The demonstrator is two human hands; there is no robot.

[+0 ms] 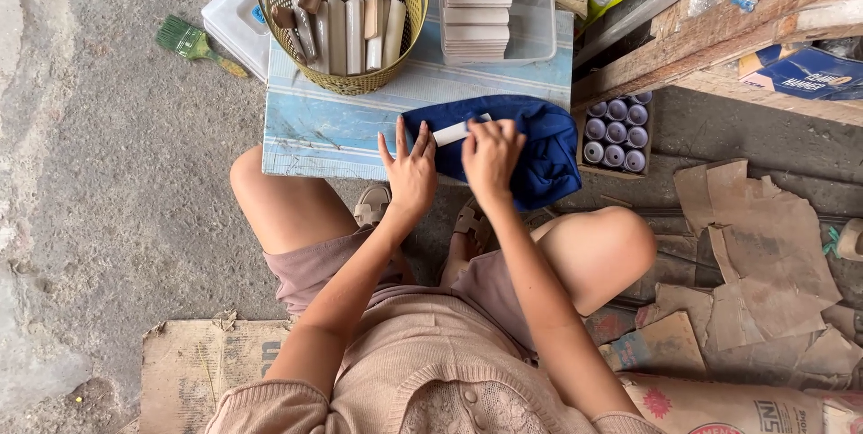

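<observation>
Pressed under the right hand [491, 157] is a blue cloth [539, 151], with a pale bar [452, 133] pinned against it by the fingers. Left hand [410, 169] is laid flat, fingers spread wide, on the cloth's left edge beside the bar. Both are supported by a blue board [324, 128]. Farther off, a yellow basket [360, 84] of bars and a clear tub [539, 30] are seen.
</observation>
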